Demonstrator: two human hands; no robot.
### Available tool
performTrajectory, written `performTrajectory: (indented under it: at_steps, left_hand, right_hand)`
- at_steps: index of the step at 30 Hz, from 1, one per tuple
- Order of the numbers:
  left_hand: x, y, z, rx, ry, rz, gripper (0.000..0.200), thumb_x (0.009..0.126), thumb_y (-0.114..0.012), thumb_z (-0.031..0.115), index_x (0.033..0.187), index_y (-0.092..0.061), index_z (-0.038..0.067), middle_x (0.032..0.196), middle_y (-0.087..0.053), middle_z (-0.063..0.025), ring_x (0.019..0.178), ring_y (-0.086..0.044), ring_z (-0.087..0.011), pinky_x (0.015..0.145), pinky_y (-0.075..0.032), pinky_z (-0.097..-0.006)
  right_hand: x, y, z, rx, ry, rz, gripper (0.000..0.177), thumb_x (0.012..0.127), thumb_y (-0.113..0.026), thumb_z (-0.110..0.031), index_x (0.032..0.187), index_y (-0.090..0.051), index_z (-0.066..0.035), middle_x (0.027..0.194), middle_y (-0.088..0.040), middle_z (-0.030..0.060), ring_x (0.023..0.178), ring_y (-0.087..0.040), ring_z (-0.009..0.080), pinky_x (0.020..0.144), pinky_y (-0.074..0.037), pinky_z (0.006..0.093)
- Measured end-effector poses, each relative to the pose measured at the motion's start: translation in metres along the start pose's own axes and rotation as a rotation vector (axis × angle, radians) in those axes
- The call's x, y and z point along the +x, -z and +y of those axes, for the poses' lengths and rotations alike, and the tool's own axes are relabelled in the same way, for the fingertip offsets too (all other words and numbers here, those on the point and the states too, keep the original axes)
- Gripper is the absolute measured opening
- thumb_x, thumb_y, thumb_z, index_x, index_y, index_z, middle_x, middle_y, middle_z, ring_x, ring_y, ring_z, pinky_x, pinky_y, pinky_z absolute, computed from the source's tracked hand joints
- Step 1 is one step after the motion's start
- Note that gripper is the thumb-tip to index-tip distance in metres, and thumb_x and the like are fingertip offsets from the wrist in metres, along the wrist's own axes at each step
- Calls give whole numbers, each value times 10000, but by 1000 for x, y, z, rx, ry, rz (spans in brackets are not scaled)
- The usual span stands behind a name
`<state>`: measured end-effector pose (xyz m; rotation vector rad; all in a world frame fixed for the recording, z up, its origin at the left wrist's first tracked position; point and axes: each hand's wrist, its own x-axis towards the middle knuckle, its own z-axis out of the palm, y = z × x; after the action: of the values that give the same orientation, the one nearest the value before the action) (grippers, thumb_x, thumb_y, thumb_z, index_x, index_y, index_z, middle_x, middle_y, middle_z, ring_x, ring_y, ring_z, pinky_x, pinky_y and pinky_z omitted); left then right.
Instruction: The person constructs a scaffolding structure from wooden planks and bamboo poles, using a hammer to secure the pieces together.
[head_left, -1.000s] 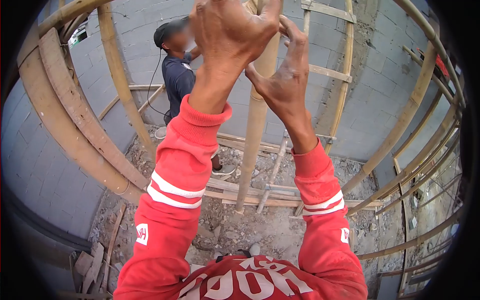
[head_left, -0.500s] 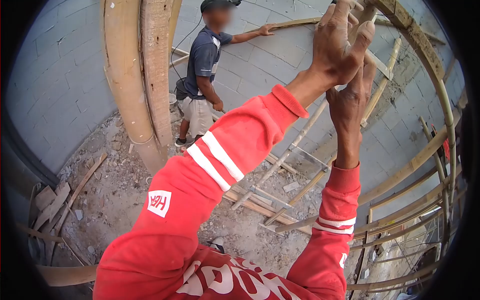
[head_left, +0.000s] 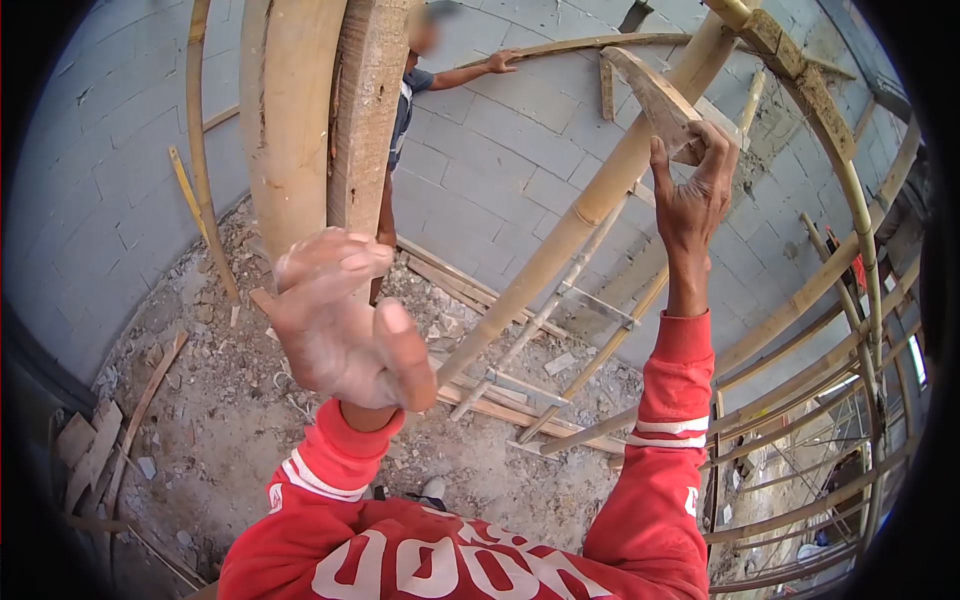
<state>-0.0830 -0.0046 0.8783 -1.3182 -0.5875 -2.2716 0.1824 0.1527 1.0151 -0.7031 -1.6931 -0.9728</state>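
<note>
Holding a tapered wooden piece (head_left: pixel 655 95) between thumb and fingers of my right hand (head_left: pixel 693 190), I have its pointed end angled up across the slanted bamboo pole (head_left: pixel 590 205). My left hand (head_left: pixel 335 320), slightly blurred, is wide, thumb apart from curved fingers, in front of the lower ends of a thick bamboo post (head_left: pixel 290 120) and a rough plank (head_left: pixel 368 110). Behind them, a person (head_left: pixel 402 115) reaches to a curved strip (head_left: pixel 570 45) by the block wall (head_left: pixel 540 130).

**Rubble (head_left: pixel 225 345) across our floor**

We see rough, dusty ground (head_left: pixel 235 450) scattered with broken chunks. On our left, a narrow wooden strip (head_left: pixel 146 420) lies beside jumbled board scraps (head_left: pixel 93 455); farther ahead lie long planks (head_left: pixel 460 285).
</note>
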Motion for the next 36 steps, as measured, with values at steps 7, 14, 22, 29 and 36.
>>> performTrajectory:
  at_steps: [7, 14, 22, 29, 36]
  left_hand:
    - [-86, 114, -63, 235, 646, -119, 797, 770, -778, 206, 1412, -357, -7, 1272, -484, -164, 1190, -499, -281, 1047, -396, -434]
    - [-111, 119, -76, 196, 761, -308, 895, 659, -917, 204, 1387, -421, 46, 1162, -650, -174, 1066, -666, -299, 915, -527, -415]
    - [-113, 112, -82, 251, 756, -320, 592, 658, -897, 243, 1138, -625, 31, 986, -732, -159, 913, -729, -288, 815, -569, -387]
    - [-112, 120, -79, 274, 675, -301, 594, 644, -890, 256, 1123, -634, 16, 949, -738, -191, 893, -750, -317, 784, -581, -397]
    - [-118, 132, -79, 181, 741, -388, 601, 693, -874, 160, 1209, -625, -23, 1100, -733, -157, 998, -724, -244, 887, -558, -367]
  right_hand:
    - [-6, -8, 1, 11, -82, 58, 388, 869, -792, -289, 1131, -594, -84, 1081, -619, 117, 982, -624, 276, 828, -523, 397]
    - [-3, -20, 31, 20, -186, 141, 338, 883, -791, -319, 1097, -698, -75, 943, -711, 89, 783, -678, 184, 712, -548, 362]
    - [-6, -10, 71, -128, -280, -58, 519, 883, -735, -530, 1150, -745, -86, 1101, -748, 74, 1002, -710, 231, 888, -545, 347]
    - [-10, -26, 60, -39, -390, 26, 312, 920, -711, -258, 1074, -725, 12, 993, -695, 144, 847, -650, 225, 774, -525, 362]
    - [-3, -26, -14, -12, -309, 312, 210, 901, -681, -142, 1076, -722, -31, 1011, -647, 119, 864, -673, 239, 808, -550, 355]
